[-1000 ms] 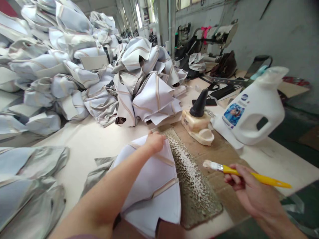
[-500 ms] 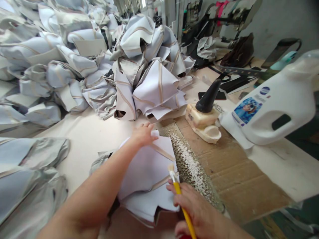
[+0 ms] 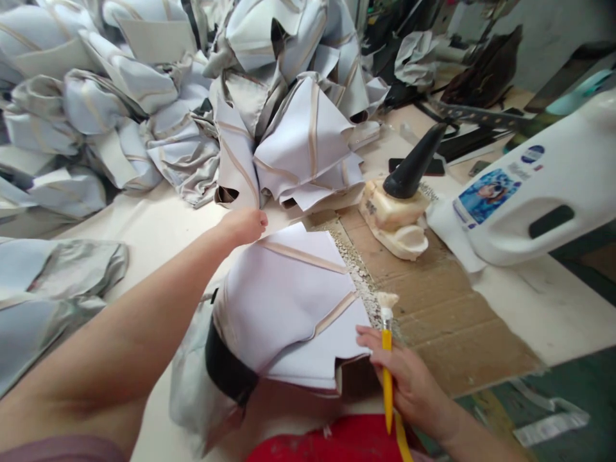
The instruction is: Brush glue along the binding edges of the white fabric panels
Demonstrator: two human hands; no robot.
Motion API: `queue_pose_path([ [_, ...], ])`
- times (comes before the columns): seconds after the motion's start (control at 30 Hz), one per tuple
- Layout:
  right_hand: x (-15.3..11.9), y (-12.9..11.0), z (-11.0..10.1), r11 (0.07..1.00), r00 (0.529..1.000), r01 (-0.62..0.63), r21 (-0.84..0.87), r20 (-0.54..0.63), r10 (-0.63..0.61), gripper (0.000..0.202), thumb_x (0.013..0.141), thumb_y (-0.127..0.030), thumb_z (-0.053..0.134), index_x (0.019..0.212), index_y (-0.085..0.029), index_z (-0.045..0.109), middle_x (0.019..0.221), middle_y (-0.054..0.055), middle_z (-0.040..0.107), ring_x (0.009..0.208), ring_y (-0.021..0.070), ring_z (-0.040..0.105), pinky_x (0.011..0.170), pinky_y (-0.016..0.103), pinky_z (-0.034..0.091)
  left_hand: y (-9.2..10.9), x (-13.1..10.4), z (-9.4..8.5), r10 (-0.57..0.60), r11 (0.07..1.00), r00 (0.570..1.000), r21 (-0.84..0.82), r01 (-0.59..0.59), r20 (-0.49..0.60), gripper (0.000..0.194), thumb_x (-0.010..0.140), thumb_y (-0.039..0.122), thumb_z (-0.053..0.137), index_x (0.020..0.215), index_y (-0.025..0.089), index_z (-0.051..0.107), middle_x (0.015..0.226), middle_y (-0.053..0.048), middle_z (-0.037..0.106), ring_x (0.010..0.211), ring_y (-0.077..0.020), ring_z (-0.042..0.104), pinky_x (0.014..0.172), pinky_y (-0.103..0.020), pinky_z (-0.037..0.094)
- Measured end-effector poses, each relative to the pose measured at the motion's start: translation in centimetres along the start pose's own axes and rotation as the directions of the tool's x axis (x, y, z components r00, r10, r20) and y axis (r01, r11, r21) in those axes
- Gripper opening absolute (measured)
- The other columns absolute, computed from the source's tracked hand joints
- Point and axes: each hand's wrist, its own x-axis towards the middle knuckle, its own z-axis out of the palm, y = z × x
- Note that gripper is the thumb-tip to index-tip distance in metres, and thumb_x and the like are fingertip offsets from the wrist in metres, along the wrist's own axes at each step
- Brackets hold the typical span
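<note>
A white panelled piece [image 3: 283,295] with beige strips and a grey fabric side lies on the table in front of me. My left hand [image 3: 245,226] is at its far left corner, fingers curled; what they hold, if anything, is hidden. In my right hand [image 3: 404,369] is a yellow brush [image 3: 387,359], bristles up, held beside the piece's right edge, with fingertips at that edge. Beyond the brush, a black cone [image 3: 414,163] stands on a yellowish block [image 3: 394,208].
A large heap of similar white and grey pieces [image 3: 308,138] fills the back left. More lie at the left edge [image 3: 72,269]. Cardboard [image 3: 452,308] with a crusted glue strip covers the right side, near a white jug [image 3: 534,186].
My left hand has moved left, and its fingers have curled. My right hand has shifted right with the brush, now more upright. The white piece shows more of its grey and black side.
</note>
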Motion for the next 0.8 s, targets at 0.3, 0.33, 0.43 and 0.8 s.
queue_pose_path([
  [0.3,-4.2,2.8,0.3,0.974,0.958,0.042,-0.224,0.287,0.024,0.048,0.069,-0.001,0.039,0.114,-0.012,0.054,0.126,0.016,0.051,0.126,0.0243,0.035,0.101,0.045,0.034,9.7,-3.5,11.0,0.31,0.95,0.949,-0.069,-0.305,0.067,0.071,0.078,0.069,0.035,0.138,0.033,0.026,0.149,-0.007,0.011,0.134,-0.0377,0.0,0.095,-0.07,0.001],
  [0.33,-4.6,2.7,0.2,0.973,0.956,0.04,-0.228,0.291,0.029,0.05,0.069,-0.001,0.039,0.116,-0.012,0.053,0.127,0.016,0.05,0.126,0.0243,0.035,0.101,0.044,0.035,9.4,-3.1,12.4,0.31,0.949,0.948,-0.085,-0.304,0.068,0.07,0.078,0.067,0.035,0.138,0.033,0.025,0.149,-0.007,0.009,0.134,-0.0367,-0.001,0.096,-0.069,0.0],
  [0.43,-4.7,2.4,-0.3,0.984,0.966,-0.029,-0.173,0.249,0.072,0.046,0.075,-0.003,0.041,0.118,-0.015,0.052,0.121,0.014,0.056,0.12,0.022,0.044,0.097,0.038,0.041,8.4,-2.0,14.8,0.335,0.935,0.942,-0.126,-0.332,0.007,0.072,0.077,0.069,0.037,0.139,0.035,0.024,0.15,-0.007,0.006,0.134,-0.0356,-0.003,0.099,-0.064,-0.002],
  [0.8,6.2,8.7,-10.4,0.645,0.468,-0.612,0.458,-0.447,0.762,0.028,0.084,-0.041,0.045,0.082,-0.017,0.06,0.05,-0.004,0.047,0.053,0.0124,0.052,0.054,0.023,0.044,9.0,-2.5,16.9,0.29,0.935,0.934,-0.146,-0.323,-0.206,0.074,0.073,0.066,0.047,0.137,0.034,0.028,0.149,-0.009,0.012,0.135,-0.0349,0.0,0.102,-0.057,-0.007],
])
